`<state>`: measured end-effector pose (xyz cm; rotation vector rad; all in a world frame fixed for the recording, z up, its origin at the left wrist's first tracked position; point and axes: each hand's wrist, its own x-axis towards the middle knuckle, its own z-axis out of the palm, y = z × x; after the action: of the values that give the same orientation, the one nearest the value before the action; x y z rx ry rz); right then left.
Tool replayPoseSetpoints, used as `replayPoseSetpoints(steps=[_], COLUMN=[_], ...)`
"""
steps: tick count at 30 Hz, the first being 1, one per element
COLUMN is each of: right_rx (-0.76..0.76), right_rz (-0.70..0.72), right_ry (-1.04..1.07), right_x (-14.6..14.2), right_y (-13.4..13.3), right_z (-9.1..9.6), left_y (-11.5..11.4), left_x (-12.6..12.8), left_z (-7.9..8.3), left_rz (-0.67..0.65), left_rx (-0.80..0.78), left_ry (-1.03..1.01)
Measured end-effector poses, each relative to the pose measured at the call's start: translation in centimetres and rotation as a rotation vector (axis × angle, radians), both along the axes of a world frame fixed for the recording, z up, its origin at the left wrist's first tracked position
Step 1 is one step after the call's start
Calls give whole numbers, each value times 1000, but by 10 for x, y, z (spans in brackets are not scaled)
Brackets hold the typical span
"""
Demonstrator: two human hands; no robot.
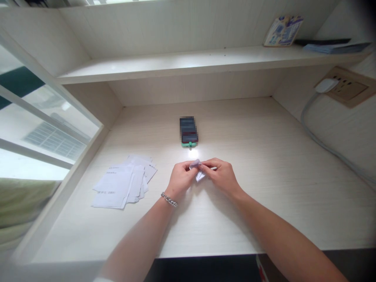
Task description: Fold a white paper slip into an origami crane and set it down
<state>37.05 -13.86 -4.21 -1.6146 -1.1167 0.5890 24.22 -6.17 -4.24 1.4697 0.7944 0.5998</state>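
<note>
Between my two hands, just above the desk, is a small folded piece of white paper. My left hand pinches its left side between thumb and fingers; a silver chain bracelet circles that wrist. From the right, my right hand grips the paper's upper edge, thumb and fingertips closed together. The fingers cover part of the paper, so its full shape is hidden. A loose pile of white paper sheets, some with printed lines, lies to the left of my hands.
Beyond my hands a phone with a green edge lies on the pale wooden desk. Above runs a shelf bearing a small colourful packet. On the right wall, a white plug with a grey cable sits in a socket.
</note>
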Motion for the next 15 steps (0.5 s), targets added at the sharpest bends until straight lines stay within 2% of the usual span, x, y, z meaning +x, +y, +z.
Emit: replayPoseSetpoints(steps=[8,15], right_rx=[38,49], right_rz=[22,-25], right_ry=[16,33], right_x=[-1,-2], right_y=[0,1], right_z=[2,2], left_y=[-1,-3], left_x=[-1,-3], left_z=[-4,-7], left_rz=[-23,-87], left_rx=[-42,-39], left_ry=[60,84])
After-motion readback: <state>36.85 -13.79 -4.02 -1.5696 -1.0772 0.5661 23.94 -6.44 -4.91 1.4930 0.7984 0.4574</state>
